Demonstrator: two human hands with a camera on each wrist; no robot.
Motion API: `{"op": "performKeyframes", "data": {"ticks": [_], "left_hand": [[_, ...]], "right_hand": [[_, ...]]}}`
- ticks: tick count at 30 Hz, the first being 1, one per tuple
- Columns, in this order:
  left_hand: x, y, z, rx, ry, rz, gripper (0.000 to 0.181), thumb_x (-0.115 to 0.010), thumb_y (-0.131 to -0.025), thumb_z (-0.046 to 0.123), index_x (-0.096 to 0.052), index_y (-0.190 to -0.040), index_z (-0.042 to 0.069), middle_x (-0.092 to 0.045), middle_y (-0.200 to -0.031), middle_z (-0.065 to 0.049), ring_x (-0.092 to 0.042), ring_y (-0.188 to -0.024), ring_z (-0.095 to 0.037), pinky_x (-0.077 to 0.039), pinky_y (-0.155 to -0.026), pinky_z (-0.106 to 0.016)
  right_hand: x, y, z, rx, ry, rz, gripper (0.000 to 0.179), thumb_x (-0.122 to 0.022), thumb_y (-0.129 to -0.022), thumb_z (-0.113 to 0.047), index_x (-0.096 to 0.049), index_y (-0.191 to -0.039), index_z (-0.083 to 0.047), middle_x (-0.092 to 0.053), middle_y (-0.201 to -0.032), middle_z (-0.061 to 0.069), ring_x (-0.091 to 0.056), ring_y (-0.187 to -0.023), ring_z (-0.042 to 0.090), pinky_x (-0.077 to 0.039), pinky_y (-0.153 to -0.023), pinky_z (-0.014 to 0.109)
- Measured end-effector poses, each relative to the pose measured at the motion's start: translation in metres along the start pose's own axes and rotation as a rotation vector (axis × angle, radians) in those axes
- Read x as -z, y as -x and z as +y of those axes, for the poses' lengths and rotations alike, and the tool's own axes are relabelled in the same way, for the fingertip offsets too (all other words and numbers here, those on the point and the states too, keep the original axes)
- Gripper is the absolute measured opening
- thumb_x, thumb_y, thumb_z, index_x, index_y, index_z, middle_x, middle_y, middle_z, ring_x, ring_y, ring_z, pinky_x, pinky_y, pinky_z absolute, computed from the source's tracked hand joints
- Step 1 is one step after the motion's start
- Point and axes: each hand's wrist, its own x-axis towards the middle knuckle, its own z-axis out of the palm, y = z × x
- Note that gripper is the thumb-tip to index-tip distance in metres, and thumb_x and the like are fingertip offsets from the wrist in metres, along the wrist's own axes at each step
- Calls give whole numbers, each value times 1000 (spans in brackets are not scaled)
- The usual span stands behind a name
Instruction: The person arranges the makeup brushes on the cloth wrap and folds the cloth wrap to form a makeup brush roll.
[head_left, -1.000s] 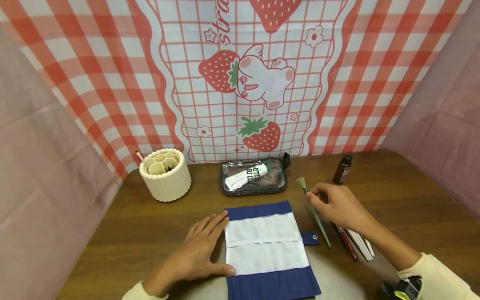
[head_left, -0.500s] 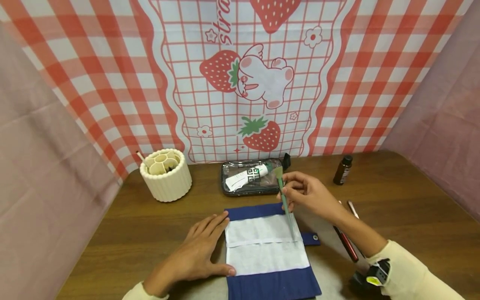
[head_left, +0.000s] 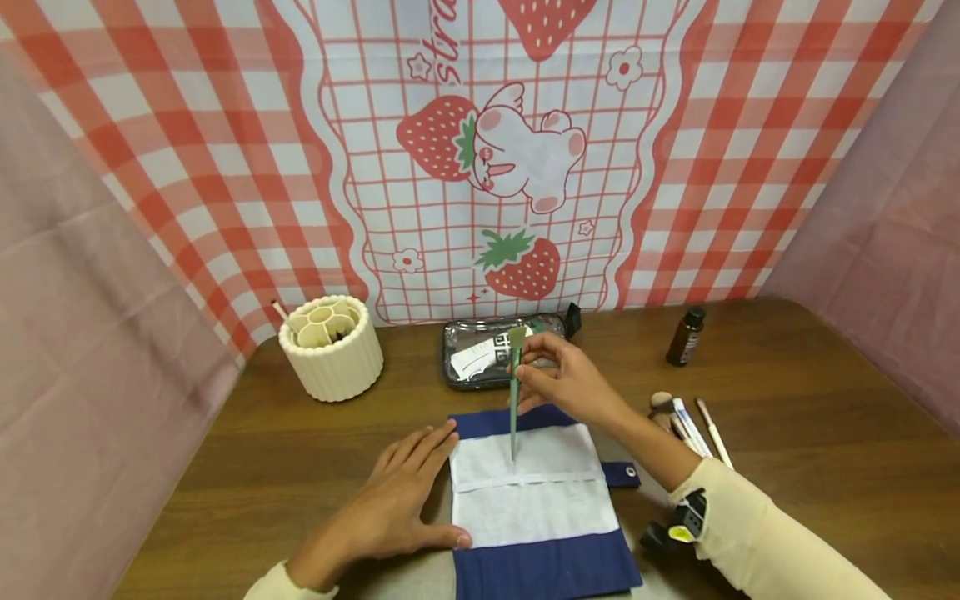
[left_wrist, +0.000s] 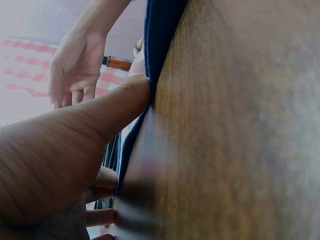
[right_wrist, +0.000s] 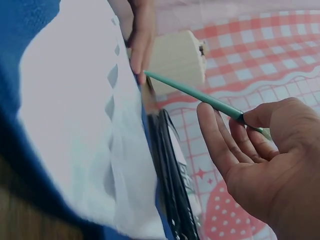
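In the head view my right hand (head_left: 558,379) pinches a green makeup brush (head_left: 514,408), bristles up and its pointed handle end down over the white pocket area. Below it lies a navy and white fabric brush roll (head_left: 536,517), spread out on the table. The right wrist view shows the brush handle (right_wrist: 195,94) held between thumb and fingers, with gaps showing along the pocket strip of the roll (right_wrist: 112,90). My left hand (head_left: 397,500) rests along the roll's left edge, fingers and thumb extended; in the left wrist view its thumb (left_wrist: 120,102) lies at the navy edge.
Behind the roll lies a clear zip pouch (head_left: 459,337) with a white tube inside. A cream ribbed brush holder (head_left: 333,362) stands at the back left, a dark bottle (head_left: 686,337) at the back right. Several makeup brushes (head_left: 690,425) lie near my right forearm.
My right hand has lifted the green brush from the table's right side and carried it left over the roll, turning it upright. The left hand stays in place.
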Motion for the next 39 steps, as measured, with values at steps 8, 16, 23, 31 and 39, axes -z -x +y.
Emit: {"op": "performKeyframes", "data": {"ticks": [8, 16, 23, 31, 39], "left_hand": [[0, -2, 0, -6, -5, -2, 117, -63, -76, 80, -29, -158, 4, -22, -165, -9, -24, -147, -37, -24, -112, -60], [0, -3, 0, -10, 0, -8, 116, -64, -76, 79, -28, -158, 4, -21, -166, -9, -23, -148, -38, -23, -113, -60], [1, -2, 0, -2, 12, -20, 116, -64, -77, 78, -27, -158, 5, -19, -166, -9, -22, -148, -38, -21, -114, -60], [1, 0, 0, -3, 16, -28, 115, -64, -78, 77, -25, -159, 5, -18, -167, -9, -21, -149, -37, -20, -114, -60], [1, -1, -1, -2, 18, -45, 116, -62, -79, 78, -20, -160, 6, -14, -168, -7, -18, -150, -36, -18, -116, -59]], "right_hand": [[-22, -17, 15, -36, -53, 11, 33, -58, -101, -2, -42, -128, 5, -51, -118, 30, -69, -85, 41, -59, -75, 50], [-35, -20, 23, -108, -26, -16, 48, -58, -100, 1, -35, -141, -1, -53, -115, 28, -67, -85, 41, -59, -73, 50], [-43, -16, 27, -194, -34, -71, 54, -59, -98, 2, -32, -145, -1, -56, -113, 26, -70, -79, 35, -59, -72, 49], [-46, -9, 31, -265, -23, -228, 47, -64, -95, 3, -41, -136, 4, -64, -98, 23, -70, -72, 32, -60, -66, 44], [-45, -6, 29, -244, 196, -346, 37, -71, -91, -3, -52, -123, 2, -67, -89, 14, -63, -62, 20, -55, -54, 32]]}}
